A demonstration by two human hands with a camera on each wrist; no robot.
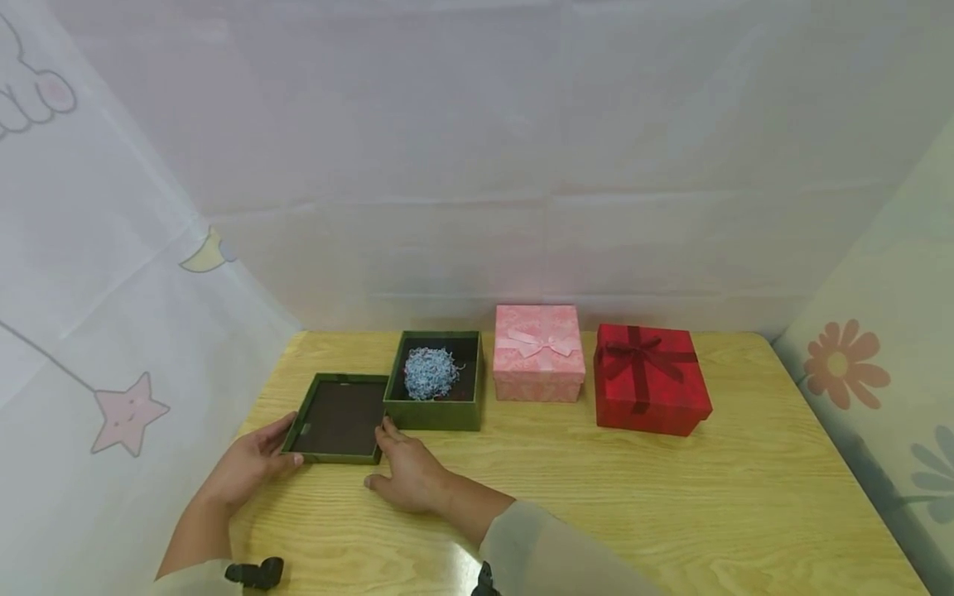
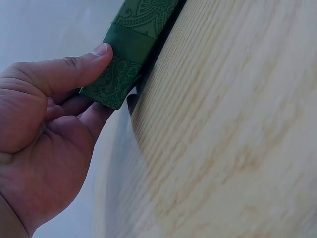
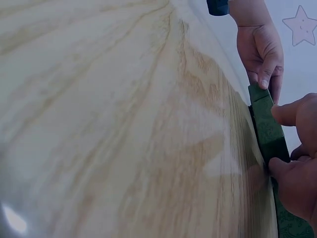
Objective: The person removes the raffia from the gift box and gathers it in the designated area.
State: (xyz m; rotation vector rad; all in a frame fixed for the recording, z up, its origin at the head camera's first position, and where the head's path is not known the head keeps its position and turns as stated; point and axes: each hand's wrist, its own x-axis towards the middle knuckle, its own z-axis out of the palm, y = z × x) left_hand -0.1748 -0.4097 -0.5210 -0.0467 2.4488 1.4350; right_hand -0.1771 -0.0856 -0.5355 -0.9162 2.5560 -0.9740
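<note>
The left hand (image 1: 249, 463) grips the lid (image 1: 343, 418) at its near left corner: thumb (image 2: 94, 62) flat on the patterned near wall, beside a plain green band (image 2: 128, 42), fingers curled behind the corner. The right hand (image 1: 410, 472) is not closed; its fingers extend against the near right corner, with the thumb spread toward the person. Whether those fingertips also bear on the green box is hard to tell, as the hand covers the contact. The lid is inverted, open face up, with its dark brown inside exposed. It is near square, without a marked long axis; the near and far edges run left to right, and the side edges run away from the person. It is located at the left end of the table (image 1: 596, 505). Just beside it, to the right and set slightly farther back, stands the green box (image 1: 432, 415), uncovered, opening upward, with blue shred (image 1: 430, 374) heaped inside. Next to the right is the covered pink box (image 1: 538, 364), bow on top; then the covered red box (image 1: 652, 389), turned slightly, with a dark ribbon crossed over it. Pale cloth (image 1: 522, 165) hangs behind the table.
</note>
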